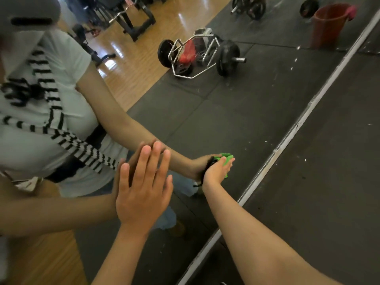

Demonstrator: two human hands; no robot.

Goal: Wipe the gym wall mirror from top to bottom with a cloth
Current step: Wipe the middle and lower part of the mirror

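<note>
Head view looks down along the wall mirror [236, 112], which fills most of the frame; its pale bottom edge [292, 130] runs on a slant from the upper right to the bottom centre. Left hand [141, 192], at centre left, lies flat against the glass with fingers spread, nothing in its grip, and its reflection meets it fingertip to fingertip. Right hand [218, 171], just right of centre, presses a bright green cloth [226, 161] against the glass low down, near the bottom edge; the fingers lie over the cloth, bunching it between palm and mirror. A dark band [207, 169] sits at that wrist. At the left of the frame the glass reflects the person's white top with black stripes. Further up the frame the reflection shows a wooden floor [131, 79], dark rubber mats [257, 95], a metal frame barbell [197, 56] with black plates, and at the upper right a red bucket [329, 23] with a pink rag [352, 11] over its rim.
</note>
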